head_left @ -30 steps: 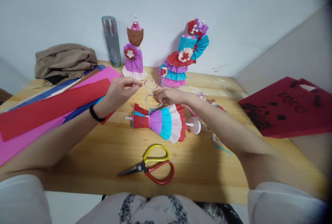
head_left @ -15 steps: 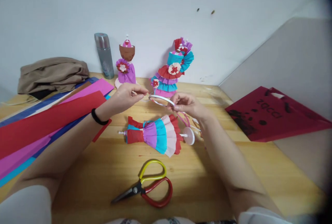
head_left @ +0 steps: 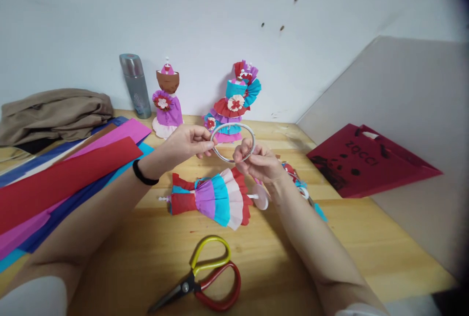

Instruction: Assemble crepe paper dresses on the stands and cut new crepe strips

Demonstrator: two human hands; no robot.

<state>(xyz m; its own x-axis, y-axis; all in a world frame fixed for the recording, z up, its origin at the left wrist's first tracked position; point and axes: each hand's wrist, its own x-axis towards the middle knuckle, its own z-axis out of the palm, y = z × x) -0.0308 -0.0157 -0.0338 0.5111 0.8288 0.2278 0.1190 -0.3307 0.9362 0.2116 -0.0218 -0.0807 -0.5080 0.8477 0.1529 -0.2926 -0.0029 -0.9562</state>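
A narrow roll of tape (head_left: pixel 233 124), seen as a thin whitish ring, is held up above the table between my hands. My left hand (head_left: pixel 192 141) pinches its left edge between thumb and fingers. On the right side, my right hand (head_left: pixel 261 160) grips the lower rim, some fingertips showing through the ring. Below them a small dress form in a striped crepe-paper dress (head_left: pixel 212 199) lies on its side, its round white base (head_left: pixel 261 197) towards the right. Scissors (head_left: pixel 200 277) with one yellow and one red handle lie nearer to me, blades apart from the dress.
Coloured paper strips (head_left: pixel 73 167) and a brown cloth (head_left: pixel 58 113) are on the left. A grey bottle (head_left: pixel 135 89) and two dressed forms, one purple (head_left: pixel 170 111) and one ruffled (head_left: pixel 234 103), stand by the wall. A red bag (head_left: pixel 366 164) leans at right; small craft pieces (head_left: pixel 302 191) lie behind my right forearm.
The tape roll has turned from nearly edge-on to facing me. My left hand, earlier apart from it, now touches its left edge. The view has shifted slightly.
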